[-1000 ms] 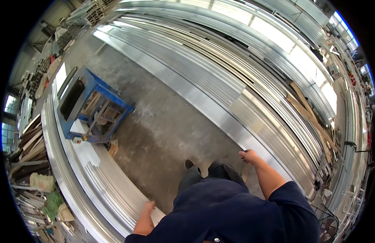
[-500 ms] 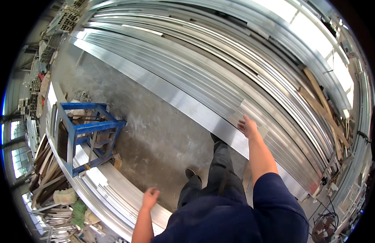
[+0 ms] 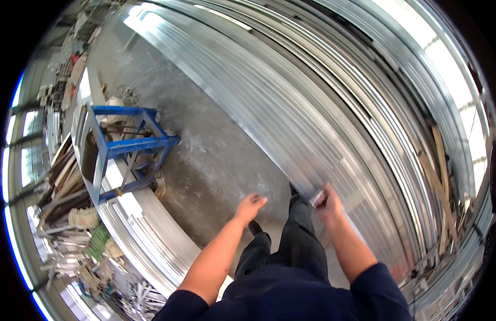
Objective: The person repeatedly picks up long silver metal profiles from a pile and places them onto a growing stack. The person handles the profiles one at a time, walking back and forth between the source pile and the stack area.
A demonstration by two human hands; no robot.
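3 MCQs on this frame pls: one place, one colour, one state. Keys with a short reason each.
1. Where does the metal stand sit relative to the person?
A. To their left
B. To their right
C. Behind them

2. What colour is the stand's frame?
A. Red
B. Blue
C. Yellow

3. What is the right hand doing?
A. Hanging free
B. Resting on the stand
C. Gripping the end of a long metal profile

Answers:
1 A: the stand stands on the concrete floor at picture left.
2 B: its frame is blue.
3 C: the right hand closes on the long metal profile, while the left hand is open and holds nothing.
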